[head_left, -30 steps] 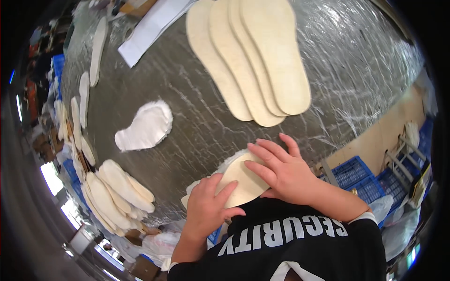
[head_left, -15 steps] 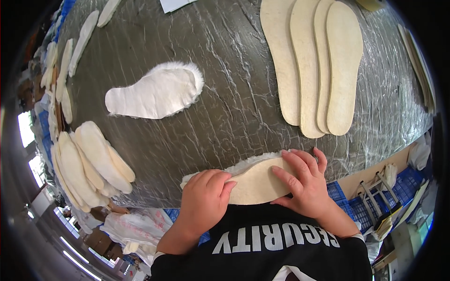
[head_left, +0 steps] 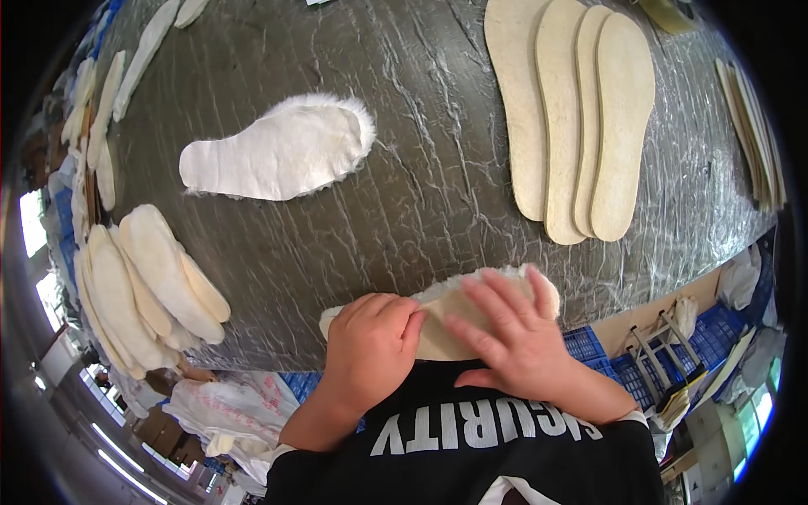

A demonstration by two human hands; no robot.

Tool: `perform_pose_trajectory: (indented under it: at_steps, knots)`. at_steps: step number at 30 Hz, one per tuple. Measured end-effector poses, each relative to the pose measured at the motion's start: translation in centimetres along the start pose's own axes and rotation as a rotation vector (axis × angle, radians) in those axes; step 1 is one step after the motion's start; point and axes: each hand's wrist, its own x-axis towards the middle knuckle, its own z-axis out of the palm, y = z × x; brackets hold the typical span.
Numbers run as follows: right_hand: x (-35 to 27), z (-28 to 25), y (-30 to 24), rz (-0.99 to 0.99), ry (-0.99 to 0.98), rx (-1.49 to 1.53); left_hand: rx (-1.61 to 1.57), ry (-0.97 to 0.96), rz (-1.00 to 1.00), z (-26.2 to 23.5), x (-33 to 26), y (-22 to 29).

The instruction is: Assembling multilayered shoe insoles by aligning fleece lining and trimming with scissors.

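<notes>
the worktop (head_left: 379, 231) has lots of bare room in the middle. four overlapping insoles (head_left: 624, 126) sit at the far right, and a white furry insole (head_left: 269, 156) is on the left. the pale insole (head_left: 433, 334) is right by the near edge, with fluffy lining (head_left: 442, 288) poking out along its far side. the left hand (head_left: 370, 353) curls tight on its left part. the right hand (head_left: 522, 341) just slid off the tip, fingers spread and blurry; i can't tell if it touches. so the left one seems to do the holding now.

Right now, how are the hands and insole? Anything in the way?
Left hand closed over insole; right hand spread over it, blurred. Fleece along its far edge. White piece beyond, not in the way.
</notes>
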Motion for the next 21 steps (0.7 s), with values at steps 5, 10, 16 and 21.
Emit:
perform_pose_trajectory:
  at_steps: [5, 10, 16, 21]
  knots:
    - [1.0, 1.2, -0.4, -0.036, -0.061, 0.004, 0.088, 0.052, 0.079, -2.2, -0.9, -1.2]
    - [1.7, 0.6, -1.2, -0.021, -0.059, 0.034, -0.031, 0.005, -0.122, -5.8, -3.4, -4.8]
    - [7.4, 2.1, -3.9, -0.088, 0.080, 0.425, -0.546, 0.143, -0.176, -5.1, -3.9, -4.3]
    - [8.3, 1.7, -3.4, -0.057, -0.028, 0.701, -0.720, 0.252, -0.601, -3.6, -5.8, -9.1]
